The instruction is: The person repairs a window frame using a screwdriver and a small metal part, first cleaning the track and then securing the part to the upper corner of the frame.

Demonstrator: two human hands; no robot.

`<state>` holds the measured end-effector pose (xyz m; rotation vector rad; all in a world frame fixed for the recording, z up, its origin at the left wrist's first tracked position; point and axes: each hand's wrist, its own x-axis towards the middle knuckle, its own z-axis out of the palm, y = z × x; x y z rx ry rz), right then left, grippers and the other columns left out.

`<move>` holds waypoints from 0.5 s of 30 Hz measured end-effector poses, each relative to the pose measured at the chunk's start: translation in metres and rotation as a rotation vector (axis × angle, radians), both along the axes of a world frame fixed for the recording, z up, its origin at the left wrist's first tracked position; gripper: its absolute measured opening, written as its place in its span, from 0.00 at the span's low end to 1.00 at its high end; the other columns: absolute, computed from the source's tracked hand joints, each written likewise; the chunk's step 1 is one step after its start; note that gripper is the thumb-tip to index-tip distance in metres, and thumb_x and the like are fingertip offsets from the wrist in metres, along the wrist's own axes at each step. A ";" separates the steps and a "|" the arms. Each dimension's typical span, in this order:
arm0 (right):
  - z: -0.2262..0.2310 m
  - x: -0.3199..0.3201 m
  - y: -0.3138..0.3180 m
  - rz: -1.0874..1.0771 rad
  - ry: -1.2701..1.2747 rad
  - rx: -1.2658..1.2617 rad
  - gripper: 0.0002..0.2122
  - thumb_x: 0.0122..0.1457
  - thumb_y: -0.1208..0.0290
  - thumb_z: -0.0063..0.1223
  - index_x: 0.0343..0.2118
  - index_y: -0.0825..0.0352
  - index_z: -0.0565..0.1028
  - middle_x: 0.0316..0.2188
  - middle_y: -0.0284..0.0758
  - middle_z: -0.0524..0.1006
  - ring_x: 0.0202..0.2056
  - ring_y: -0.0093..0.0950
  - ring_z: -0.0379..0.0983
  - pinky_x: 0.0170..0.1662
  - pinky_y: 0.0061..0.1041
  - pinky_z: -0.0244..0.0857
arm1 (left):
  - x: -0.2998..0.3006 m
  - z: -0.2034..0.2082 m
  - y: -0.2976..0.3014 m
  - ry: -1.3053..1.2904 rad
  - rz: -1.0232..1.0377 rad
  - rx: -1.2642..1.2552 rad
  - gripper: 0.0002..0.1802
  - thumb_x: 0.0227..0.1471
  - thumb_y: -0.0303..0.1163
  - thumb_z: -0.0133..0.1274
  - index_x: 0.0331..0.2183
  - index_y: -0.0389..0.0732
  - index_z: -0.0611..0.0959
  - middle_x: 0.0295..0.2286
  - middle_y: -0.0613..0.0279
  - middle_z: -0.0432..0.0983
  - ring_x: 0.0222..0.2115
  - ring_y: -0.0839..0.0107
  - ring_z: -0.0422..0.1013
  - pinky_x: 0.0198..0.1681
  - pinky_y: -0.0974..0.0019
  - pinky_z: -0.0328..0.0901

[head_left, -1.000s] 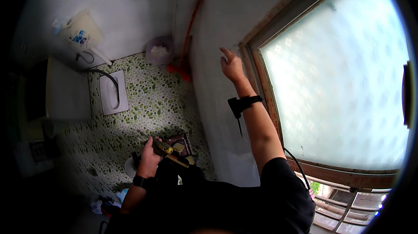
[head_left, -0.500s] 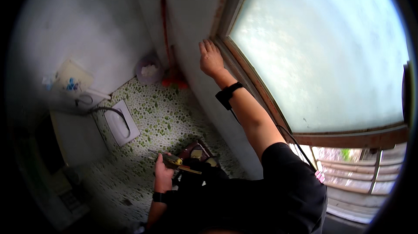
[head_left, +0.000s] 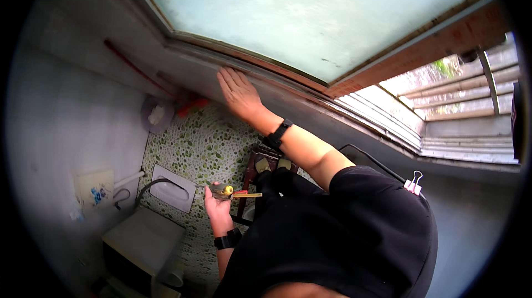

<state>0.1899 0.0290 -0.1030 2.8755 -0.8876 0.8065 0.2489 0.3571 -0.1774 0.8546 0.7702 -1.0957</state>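
Observation:
My right hand (head_left: 239,94) is stretched out flat, fingers together, at the ledge below the wooden window frame (head_left: 249,57). Nothing is in it; whether the palm touches the ledge is hard to tell. Above it is a frosted glass pane (head_left: 310,15). Lower down, my left hand (head_left: 217,205) is closed around what looks like a screwdriver (head_left: 221,191), with a yellow-and-dark handle and a thin shaft pointing left. A slim yellow stick (head_left: 252,195) and a small red piece (head_left: 240,191) stick out to the right of the same hand.
My feet stand on a dark brown stool (head_left: 249,179). Beyond it are a squat toilet (head_left: 180,201), a lilac bucket (head_left: 149,123) and a red-handled broom (head_left: 133,65). A grey-topped box-shaped unit (head_left: 144,237) stands left. Bars (head_left: 460,95) cross the window opening at right.
My view has turned, so the window now spans the top. My right hand has shifted along the ledge, away from the frame's corner. My left hand keeps its hold on the screwdriver.

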 end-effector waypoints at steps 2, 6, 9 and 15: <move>-0.002 -0.031 0.007 -0.020 0.012 0.018 0.22 0.49 0.73 0.39 0.49 0.75 0.64 0.51 0.43 0.64 0.54 0.37 0.58 0.58 0.32 0.49 | 0.000 0.000 -0.012 0.013 -0.008 -0.003 0.18 0.59 0.46 0.35 0.32 0.43 0.72 0.29 0.64 0.72 0.31 0.63 0.69 0.36 0.53 0.65; 0.004 -0.107 0.026 -0.096 0.056 0.032 0.22 0.48 0.72 0.40 0.49 0.73 0.64 0.51 0.42 0.65 0.54 0.36 0.59 0.58 0.34 0.49 | -0.003 0.006 -0.039 0.026 -0.099 -0.114 0.18 0.58 0.46 0.37 0.34 0.42 0.72 0.30 0.64 0.72 0.32 0.64 0.69 0.38 0.53 0.65; 0.005 -0.158 0.040 -0.167 0.130 0.021 0.23 0.47 0.72 0.41 0.49 0.72 0.65 0.51 0.41 0.65 0.54 0.35 0.59 0.58 0.35 0.49 | -0.006 0.011 -0.057 0.025 -0.159 -0.143 0.18 0.58 0.46 0.38 0.34 0.42 0.72 0.30 0.64 0.72 0.33 0.66 0.69 0.38 0.54 0.65; 0.002 -0.232 0.063 -0.312 0.171 0.019 0.24 0.46 0.73 0.43 0.51 0.70 0.65 0.53 0.39 0.64 0.54 0.34 0.60 0.58 0.35 0.51 | -0.014 0.021 -0.088 0.037 -0.289 -0.079 0.19 0.58 0.47 0.38 0.34 0.41 0.72 0.30 0.63 0.71 0.33 0.67 0.69 0.39 0.53 0.65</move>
